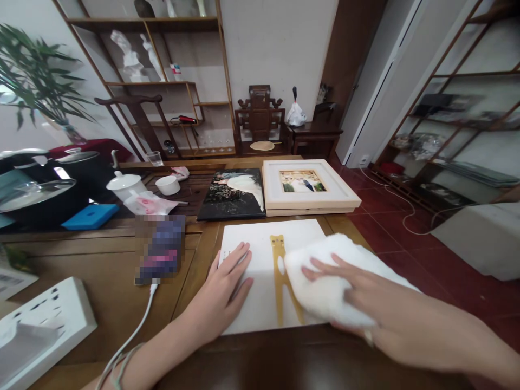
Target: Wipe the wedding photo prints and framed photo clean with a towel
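Note:
On the wooden table before me lies a flat white board (262,300) bearing a long gold cat-like figure (278,276). My left hand (229,287) rests on the board's left side, fingers stretched out and holding nothing. My right hand (365,290) grips a white towel (325,271), which is bunched on the board's right part and covers it there. The towel's far end trails past the table's right side. Part of the right hand's fingers is hidden by the cloth.
Beyond the board lie a dark photo panel (231,194) and a white-framed wedding photo (309,187). At left are a blurred-out phone (162,252) on a white cable, a power strip (44,330), a blue box (90,216), a white teapot (125,186) and a lidded pan (36,200).

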The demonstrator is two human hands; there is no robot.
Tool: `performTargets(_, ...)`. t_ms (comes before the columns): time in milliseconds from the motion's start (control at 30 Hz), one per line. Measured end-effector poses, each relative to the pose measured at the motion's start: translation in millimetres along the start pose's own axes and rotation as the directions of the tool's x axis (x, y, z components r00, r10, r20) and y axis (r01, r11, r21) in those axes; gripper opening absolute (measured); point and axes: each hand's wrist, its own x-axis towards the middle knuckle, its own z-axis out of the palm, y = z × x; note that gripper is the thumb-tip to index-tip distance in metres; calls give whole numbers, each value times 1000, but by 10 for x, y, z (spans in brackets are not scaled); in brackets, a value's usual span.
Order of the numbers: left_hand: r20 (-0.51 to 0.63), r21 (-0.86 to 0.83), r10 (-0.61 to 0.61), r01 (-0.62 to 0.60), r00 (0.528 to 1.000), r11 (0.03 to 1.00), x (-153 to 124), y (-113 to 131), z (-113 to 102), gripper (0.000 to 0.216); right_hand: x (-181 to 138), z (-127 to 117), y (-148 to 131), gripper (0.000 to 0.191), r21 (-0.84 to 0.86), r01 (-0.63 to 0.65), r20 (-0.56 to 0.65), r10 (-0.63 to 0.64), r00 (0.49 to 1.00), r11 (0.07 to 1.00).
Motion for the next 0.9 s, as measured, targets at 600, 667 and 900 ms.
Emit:
performTargets(600,-36,-42,3,-4,999,999,8,6,-14,45,983,194,234,35,-116,-69,-316,29,948,991)
performTargets(667,-47,-44,9,-11,999,999,11,-4,1,45,905,228,114,29,-143,-20,-285,-21,958,990)
performTargets(900,-37,-38,26,-27,999,999,12,-31,34,45,399,558,-430,47,-172,206,-222,-241,945,963)
